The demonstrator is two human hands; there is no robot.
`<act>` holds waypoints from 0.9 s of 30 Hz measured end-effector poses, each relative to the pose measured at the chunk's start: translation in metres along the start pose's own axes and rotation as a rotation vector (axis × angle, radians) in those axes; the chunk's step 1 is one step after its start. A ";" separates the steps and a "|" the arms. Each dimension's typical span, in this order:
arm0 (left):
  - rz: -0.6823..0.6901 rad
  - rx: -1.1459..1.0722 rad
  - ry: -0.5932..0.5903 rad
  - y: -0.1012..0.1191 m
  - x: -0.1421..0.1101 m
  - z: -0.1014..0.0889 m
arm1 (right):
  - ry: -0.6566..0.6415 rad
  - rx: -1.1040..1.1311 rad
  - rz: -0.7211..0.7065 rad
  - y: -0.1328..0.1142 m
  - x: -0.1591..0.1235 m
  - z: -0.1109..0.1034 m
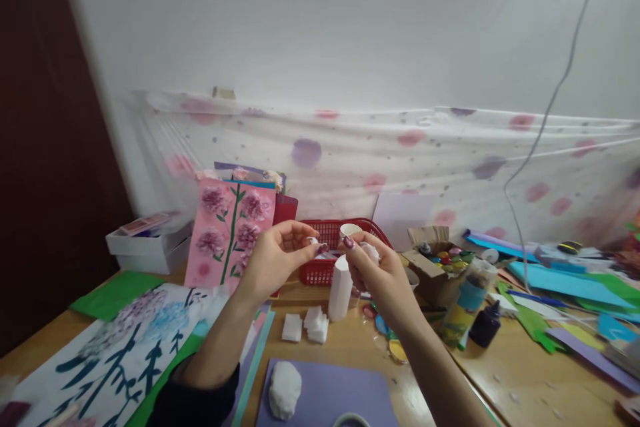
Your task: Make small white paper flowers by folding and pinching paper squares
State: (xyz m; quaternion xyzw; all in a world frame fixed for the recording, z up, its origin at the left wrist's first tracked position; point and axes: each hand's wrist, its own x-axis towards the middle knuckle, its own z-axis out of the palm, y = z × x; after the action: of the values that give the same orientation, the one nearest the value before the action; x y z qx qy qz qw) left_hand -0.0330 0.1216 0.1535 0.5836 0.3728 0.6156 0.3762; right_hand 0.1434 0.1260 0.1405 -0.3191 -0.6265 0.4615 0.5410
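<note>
Both hands are raised over the table in the middle of the view, a short gap apart. My left hand [285, 253] pinches a small white scrap [313, 241] between thumb and fingertips. My right hand [375, 270] is closed too, its fingers curled round a soft white wad [370, 252]; whether this is cotton or tissue I cannot tell. Below them stands a white upright cylinder [340, 290]. Two small piles of white squares, one flat [292, 327] and one loose [316, 325], lie beside it. A white lump [285, 389] rests on a purple sheet [330, 390].
Behind the hands is a red basket [317, 273]. A pink flower picture [213, 240] leans at left, above a painted white sheet [120, 353]. To the right stand a cardboard box [430, 283], a glue bottle [463, 303] and a dark paint bottle [485, 325], then coloured papers [575, 283].
</note>
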 end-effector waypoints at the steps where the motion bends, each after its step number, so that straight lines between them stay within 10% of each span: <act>1: 0.007 -0.001 -0.019 0.001 -0.001 0.003 | -0.002 -0.055 -0.027 -0.003 -0.003 -0.001; 14: -0.099 -0.059 -0.454 0.007 -0.011 0.008 | -0.342 -0.350 -0.154 -0.022 -0.008 -0.013; 21: -0.038 -0.081 -0.435 0.007 -0.009 0.005 | -0.329 -0.335 -0.219 -0.018 -0.004 -0.016; 27: 0.049 -0.046 -0.180 0.015 -0.013 0.007 | -0.252 -0.277 -0.195 -0.012 -0.006 -0.019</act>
State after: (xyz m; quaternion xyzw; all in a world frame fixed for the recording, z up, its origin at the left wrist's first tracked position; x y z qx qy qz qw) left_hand -0.0263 0.1038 0.1612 0.6369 0.3088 0.5780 0.4060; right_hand 0.1647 0.1207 0.1496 -0.2679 -0.7747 0.3527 0.4512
